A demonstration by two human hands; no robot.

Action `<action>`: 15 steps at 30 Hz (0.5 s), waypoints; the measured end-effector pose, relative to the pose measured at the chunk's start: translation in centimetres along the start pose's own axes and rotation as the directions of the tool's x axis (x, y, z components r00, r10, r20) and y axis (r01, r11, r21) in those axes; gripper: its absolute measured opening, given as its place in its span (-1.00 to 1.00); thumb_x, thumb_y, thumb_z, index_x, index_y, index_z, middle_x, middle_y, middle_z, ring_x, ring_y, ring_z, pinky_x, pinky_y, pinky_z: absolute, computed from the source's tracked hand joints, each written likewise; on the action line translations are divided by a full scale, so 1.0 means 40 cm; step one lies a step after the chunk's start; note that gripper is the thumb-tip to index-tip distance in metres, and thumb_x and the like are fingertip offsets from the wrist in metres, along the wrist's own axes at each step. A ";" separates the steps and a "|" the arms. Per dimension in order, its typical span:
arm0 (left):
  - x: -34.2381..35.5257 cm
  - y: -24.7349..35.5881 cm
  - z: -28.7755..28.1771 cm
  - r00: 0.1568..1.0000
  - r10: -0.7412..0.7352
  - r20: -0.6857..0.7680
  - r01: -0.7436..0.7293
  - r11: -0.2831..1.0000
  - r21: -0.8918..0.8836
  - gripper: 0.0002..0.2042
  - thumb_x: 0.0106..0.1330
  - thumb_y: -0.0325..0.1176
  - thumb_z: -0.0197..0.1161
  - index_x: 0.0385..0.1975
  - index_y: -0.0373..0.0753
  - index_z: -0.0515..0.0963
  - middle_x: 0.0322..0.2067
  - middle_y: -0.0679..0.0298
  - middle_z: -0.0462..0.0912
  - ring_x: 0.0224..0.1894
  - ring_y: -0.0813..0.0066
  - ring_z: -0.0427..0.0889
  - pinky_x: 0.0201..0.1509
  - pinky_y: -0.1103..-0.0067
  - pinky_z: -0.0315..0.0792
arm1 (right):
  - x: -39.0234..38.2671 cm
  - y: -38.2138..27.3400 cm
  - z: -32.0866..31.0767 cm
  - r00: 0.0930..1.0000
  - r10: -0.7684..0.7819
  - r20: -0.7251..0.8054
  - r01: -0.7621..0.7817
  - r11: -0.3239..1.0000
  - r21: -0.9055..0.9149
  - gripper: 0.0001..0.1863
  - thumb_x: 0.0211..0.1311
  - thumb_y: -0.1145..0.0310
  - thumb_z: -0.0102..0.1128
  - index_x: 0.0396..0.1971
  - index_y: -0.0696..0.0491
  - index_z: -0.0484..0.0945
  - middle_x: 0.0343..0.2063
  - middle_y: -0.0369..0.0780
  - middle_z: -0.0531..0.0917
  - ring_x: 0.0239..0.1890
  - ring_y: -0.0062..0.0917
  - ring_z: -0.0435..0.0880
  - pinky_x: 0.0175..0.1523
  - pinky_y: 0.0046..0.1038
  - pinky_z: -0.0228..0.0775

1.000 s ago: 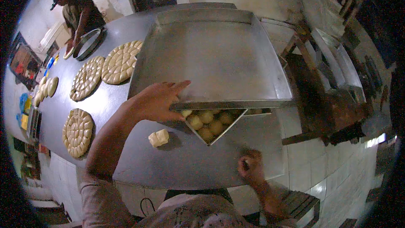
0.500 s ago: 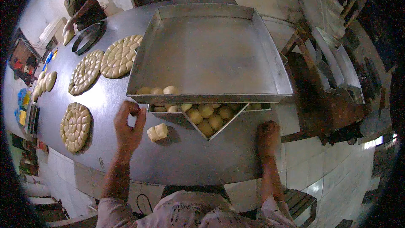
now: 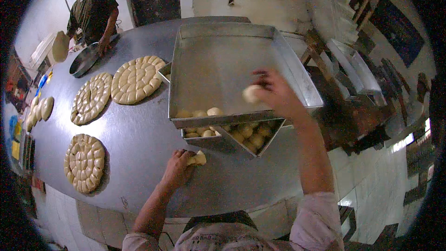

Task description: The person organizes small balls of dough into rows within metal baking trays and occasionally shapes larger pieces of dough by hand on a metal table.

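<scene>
A large square metal baking tray point(image 3: 251, 117) sits on top of other trays, with a few dough balls point(image 3: 200, 113) in its near left corner. Over this tray my right hand point(image 3: 280, 94) holds a round dough ball point(image 3: 252, 94) in its fingers. My left hand point(image 3: 176, 169), near the table's front, closes on a pale piece of dough point(image 3: 198, 158) lying on the metal. Beneath the top tray, a turned tray point(image 3: 268, 147) shows more dough balls, and another tray point(image 3: 202, 138) beside it holds several.
The metal table point(image 3: 139, 167) carries several segmented dough rounds point(image 3: 84, 163) on its left. Longer dough pieces point(image 3: 40, 109) lie at the far left edge. A person point(image 3: 90, 11) stands at the back left with a flat dough piece point(image 3: 60, 46) and a round pan point(image 3: 85, 59).
My right hand has risen from the table's front to over the tray, now with a dough ball. My left hand has moved right onto the dough piece. The co-worker has lifted the flat dough.
</scene>
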State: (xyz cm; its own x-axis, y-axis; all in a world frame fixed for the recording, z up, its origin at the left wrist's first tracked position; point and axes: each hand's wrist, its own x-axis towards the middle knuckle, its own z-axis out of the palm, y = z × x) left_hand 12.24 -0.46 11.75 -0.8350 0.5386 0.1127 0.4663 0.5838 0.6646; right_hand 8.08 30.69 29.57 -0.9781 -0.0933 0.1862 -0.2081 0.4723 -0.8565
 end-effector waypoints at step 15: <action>-0.099 0.190 -0.114 0.856 0.511 -0.077 -0.516 0.849 -0.110 -0.59 -0.21 -0.56 0.28 -0.24 -0.15 0.52 -0.28 0.22 0.49 -0.24 0.23 0.47 -0.17 0.43 0.41 | -0.424 -0.086 0.377 0.973 0.231 -0.025 -0.231 0.973 0.023 -0.61 0.16 0.40 0.06 0.02 0.10 0.38 -0.21 -0.22 0.55 -0.15 -0.52 0.52 -0.08 -0.53 0.37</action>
State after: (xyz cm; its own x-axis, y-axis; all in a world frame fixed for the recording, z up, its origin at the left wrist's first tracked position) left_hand 17.75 -0.94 19.72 -0.4992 0.7127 0.4928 0.7951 0.1507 0.5875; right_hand 25.27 17.44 22.13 -0.9992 0.0402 -0.0052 0.0231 0.4605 -0.8874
